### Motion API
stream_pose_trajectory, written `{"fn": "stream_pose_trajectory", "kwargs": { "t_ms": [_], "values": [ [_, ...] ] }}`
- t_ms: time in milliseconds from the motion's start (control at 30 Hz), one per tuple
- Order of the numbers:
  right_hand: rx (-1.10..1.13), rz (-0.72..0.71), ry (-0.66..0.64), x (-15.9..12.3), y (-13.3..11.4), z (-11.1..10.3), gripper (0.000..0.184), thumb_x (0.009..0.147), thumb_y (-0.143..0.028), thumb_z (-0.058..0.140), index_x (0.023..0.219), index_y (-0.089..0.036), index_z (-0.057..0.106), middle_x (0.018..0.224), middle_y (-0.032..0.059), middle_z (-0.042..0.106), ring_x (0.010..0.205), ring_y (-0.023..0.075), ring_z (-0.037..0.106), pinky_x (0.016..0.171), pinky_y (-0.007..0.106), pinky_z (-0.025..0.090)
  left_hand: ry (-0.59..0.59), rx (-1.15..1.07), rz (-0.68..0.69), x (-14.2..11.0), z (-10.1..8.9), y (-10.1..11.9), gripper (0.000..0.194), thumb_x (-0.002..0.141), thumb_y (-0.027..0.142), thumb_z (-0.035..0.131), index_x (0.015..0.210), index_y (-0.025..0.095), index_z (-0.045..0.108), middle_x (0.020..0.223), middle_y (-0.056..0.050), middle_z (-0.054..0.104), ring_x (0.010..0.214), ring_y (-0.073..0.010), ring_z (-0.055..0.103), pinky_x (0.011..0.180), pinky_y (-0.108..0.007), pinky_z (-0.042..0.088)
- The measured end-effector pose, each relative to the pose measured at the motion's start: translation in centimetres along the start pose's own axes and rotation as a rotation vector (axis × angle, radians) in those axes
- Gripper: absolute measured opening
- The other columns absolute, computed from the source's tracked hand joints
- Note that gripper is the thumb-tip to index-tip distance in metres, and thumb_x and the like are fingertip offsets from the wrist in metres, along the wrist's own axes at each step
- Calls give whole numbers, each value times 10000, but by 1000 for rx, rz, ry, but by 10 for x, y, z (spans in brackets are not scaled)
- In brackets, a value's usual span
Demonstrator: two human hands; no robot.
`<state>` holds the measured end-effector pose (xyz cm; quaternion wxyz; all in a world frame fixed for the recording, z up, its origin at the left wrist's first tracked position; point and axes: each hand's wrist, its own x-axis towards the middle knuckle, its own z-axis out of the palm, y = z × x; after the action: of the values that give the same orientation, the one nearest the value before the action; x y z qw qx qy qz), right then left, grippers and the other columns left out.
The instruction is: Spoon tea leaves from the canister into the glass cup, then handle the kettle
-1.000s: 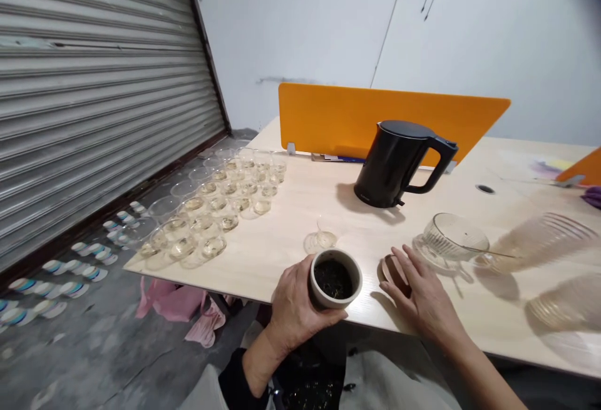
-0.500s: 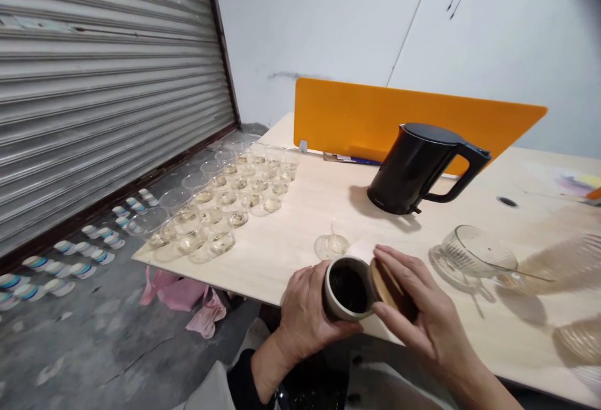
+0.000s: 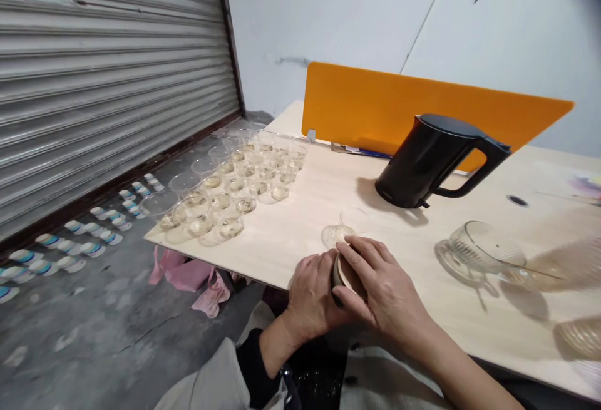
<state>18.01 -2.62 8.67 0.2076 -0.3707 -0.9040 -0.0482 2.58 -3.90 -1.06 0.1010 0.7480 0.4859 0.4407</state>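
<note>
Ceramic canister (image 3: 339, 274) | long axis tilted, running left-right, wooden lid (image 3: 348, 278) toward right | right hand (image 3: 384, 285) nearer, fingers together over lid | left hand (image 3: 312, 291) fingers wrapped around body

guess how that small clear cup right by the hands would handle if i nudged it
The small clear cup looks thin-walled, so it is probably light and could chip or crack if it is glass, though I cannot tell glass from plastic. Its low, wide shape on the smooth pale tabletop suggests it would more likely slide than tip.
</note>
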Motion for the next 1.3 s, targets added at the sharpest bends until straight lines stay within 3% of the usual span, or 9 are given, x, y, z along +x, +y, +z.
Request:
{"fn": "stream_pose_trajectory", "kwargs": {
  "t_ms": [300,500,567,667,833,933,1067,1167,1300],
  "values": [
    [-33,30,-21,-2,0,7,625,923,-509,654,1420,-139,571,1388,190,600,1278,372,519,1076,581,497,-49,35,-8,0,7,-1,746,832,416,700,1474,186,398,1375,-186,618,1249,-367,628,1078,-571,505],
    [127,-9,135,-20,11,-4,853,967,-751,373,1631,-222,294,1607,163,415,1481,358,380,1219,636,281,-55,-252,-152,1,-14,4,929,689,545,844,1462,264,412,1408,-138,619,1261,-358,634,1062,-526,548],
    [197,50,216,-33,23,-8,814,984,-739,338,1636,-255,284,1634,140,378,1496,353,361,1231,621,253,-22,-348,-191,2,-31,3,956,656,530,885,1459,289,425,1412,-104,618,1278,-338,622,1078,-501,541],
    [242,225,287,-57,48,-7,622,1037,-593,404,1587,-303,388,1593,93,452,1461,319,416,1199,559,345,77,-407,-240,13,-57,-3,963,656,499,903,1461,271,426,1378,-96,634,1268,-321,621,1090,-486,524],
    [260,516,275,-86,89,13,443,1035,-514,462,1377,-288,629,1433,80,620,1346,295,544,1104,528,477,213,-361,-255,76,-80,-24,896,649,506,916,1392,246,488,1285,-88,676,1160,-292,672,977,-426,569],
    [279,554,244,-95,102,27,454,1018,-551,468,1270,-256,703,1366,105,667,1292,310,594,1056,547,521,182,-379,-212,131,-70,-44,903,591,485,950,1346,234,524,1228,-79,699,1104,-282,689,920,-403,583],
    [258,530,260,-102,107,40,381,1019,-495,495,1199,-259,735,1280,112,713,1214,320,652,974,545,578,108,-503,-129,194,-34,-69,924,548,393,977,1335,203,531,1274,-103,690,1198,-299,652,1021,-440,536],
    [224,501,210,-104,107,43,343,1021,-468,509,1189,-266,731,1289,98,709,1224,314,642,979,545,578,26,-640,-107,223,1,-81,877,570,348,963,1320,182,538,1317,-130,674,1229,-302,635,1062,-468,508],
    [204,482,159,-105,105,40,340,1030,-449,495,1204,-258,717,1318,93,690,1261,300,613,1003,533,568,-46,-671,-148,242,40,-96,874,548,268,970,1312,189,552,1323,-139,671,1260,-308,613,1109,-505,462]
  ]
}}
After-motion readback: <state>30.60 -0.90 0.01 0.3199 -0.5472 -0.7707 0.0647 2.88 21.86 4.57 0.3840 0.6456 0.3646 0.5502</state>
